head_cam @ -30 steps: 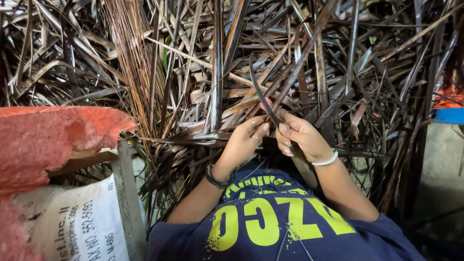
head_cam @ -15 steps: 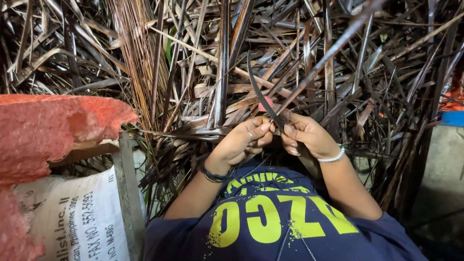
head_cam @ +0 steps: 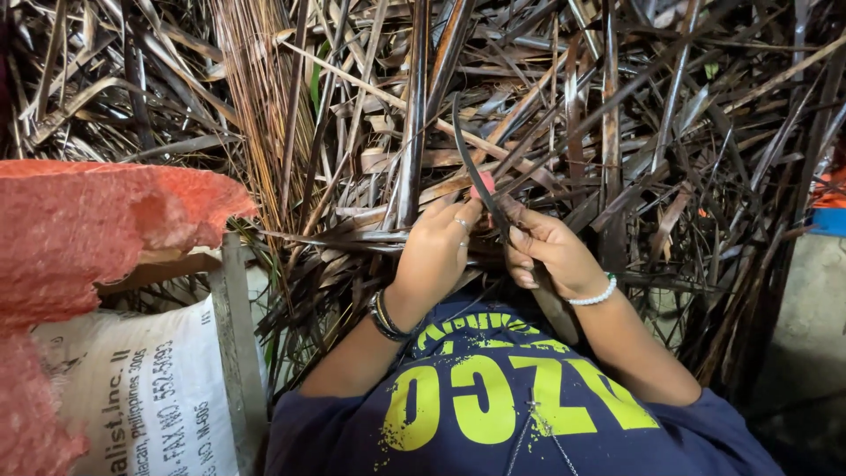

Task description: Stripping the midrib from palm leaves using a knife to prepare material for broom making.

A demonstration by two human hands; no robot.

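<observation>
My left hand (head_cam: pixel 434 256), wearing dark bracelets and a ring, pinches a long dark dried leaf strip (head_cam: pixel 469 167) near a small pink spot at my fingertips. My right hand (head_cam: pixel 553 257), with a white bead bracelet, is closed around the same strip just to the right. The strip curves up and left above both hands, and its lower end (head_cam: pixel 557 310) runs down past my right wrist over my dark blue shirt. Both hands nearly touch, held just above my chest.
A dense heap of dried brown palm leaves (head_cam: pixel 617 132) fills the view ahead. A bundle of thin tan midribs (head_cam: pixel 264 106) stands upper left. At left are a red mesh sack (head_cam: pixel 88 229), a white printed sack (head_cam: pixel 132 397) and a wooden post (head_cam: pixel 238 335). A blue-orange object (head_cam: pixel 828 211) sits at right.
My hands have drawn slightly closer together on the strip and the view has shifted a little. The grip on the strip looks the same.
</observation>
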